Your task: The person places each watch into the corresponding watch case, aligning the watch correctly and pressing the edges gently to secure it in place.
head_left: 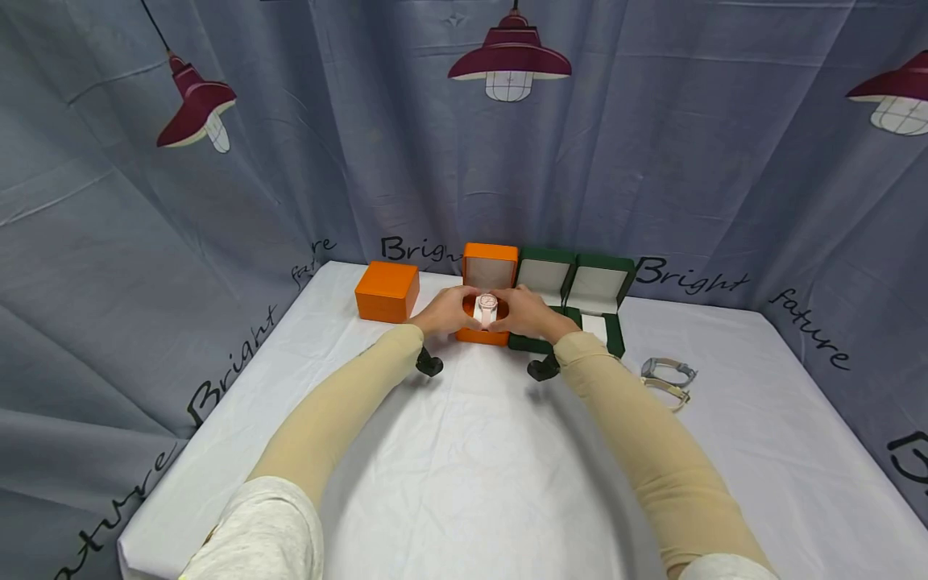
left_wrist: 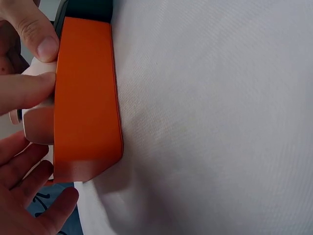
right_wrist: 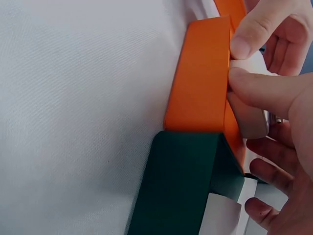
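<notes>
A pink-strapped watch (head_left: 486,306), wrapped round a pale cushion (left_wrist: 39,125), sits at the mouth of an open orange watch box (head_left: 482,336). From the left side my left hand (head_left: 445,312) holds the cushioned watch, its thumb (left_wrist: 29,90) at the front edge. My right hand (head_left: 532,312) holds it from the other side, with the thumb (right_wrist: 264,88) close to the left one. The right hand's other fingers (right_wrist: 274,161) lie along the cushion's side. How deep the cushion sits is partly hidden by the hands.
A closed orange box (head_left: 387,292) stands to the left. Two open green watch boxes (head_left: 615,337) adjoin on the right, one showing a white cushion (head_left: 594,326). Two watches, one grey (head_left: 670,370) and one beige (head_left: 665,392), lie right on the white tablecloth (head_left: 478,475). A curtain (head_left: 406,161) hangs behind.
</notes>
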Demonstrator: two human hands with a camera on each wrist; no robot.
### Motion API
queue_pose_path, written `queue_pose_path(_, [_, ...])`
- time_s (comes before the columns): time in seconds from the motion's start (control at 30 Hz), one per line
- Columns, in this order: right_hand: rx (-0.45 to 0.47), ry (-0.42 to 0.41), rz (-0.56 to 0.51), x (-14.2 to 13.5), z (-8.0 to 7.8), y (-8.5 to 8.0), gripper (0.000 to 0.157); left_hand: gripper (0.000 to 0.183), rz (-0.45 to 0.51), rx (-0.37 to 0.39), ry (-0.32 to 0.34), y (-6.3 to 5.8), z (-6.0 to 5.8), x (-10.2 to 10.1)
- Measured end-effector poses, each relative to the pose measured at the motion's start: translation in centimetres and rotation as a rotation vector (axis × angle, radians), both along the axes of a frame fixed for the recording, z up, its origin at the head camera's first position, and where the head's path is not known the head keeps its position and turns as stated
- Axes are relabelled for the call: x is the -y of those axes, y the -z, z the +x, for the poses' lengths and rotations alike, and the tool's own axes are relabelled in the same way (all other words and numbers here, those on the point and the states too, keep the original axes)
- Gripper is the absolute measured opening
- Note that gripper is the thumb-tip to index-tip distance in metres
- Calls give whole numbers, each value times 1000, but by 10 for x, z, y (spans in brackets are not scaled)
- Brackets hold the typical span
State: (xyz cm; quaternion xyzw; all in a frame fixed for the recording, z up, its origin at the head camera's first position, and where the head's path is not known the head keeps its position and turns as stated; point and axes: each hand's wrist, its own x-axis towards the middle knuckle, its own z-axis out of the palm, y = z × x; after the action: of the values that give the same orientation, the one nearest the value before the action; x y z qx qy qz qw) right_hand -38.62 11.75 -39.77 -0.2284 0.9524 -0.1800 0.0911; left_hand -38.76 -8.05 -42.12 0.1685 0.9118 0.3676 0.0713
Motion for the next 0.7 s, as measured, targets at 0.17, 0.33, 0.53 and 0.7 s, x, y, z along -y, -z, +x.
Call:
queue_pose_path(0.17, [-21, -5, 18, 1, -1, -1, 79, 70, -7, -4, 19, 1, 0, 0])
queue_pose_path(0.33, [-39, -16, 78, 3, 1, -3, 77, 70, -41, -11, 33, 0, 2, 0])
queue_pose_path(0.53, [-76, 5, 95, 6, 3, -10, 66, 69, -36, -16, 34, -3, 3, 2])
queue_pose_path(0.7, [-56, 20, 107, 7, 3, -9, 64, 68, -65, -4, 45, -5, 2, 3])
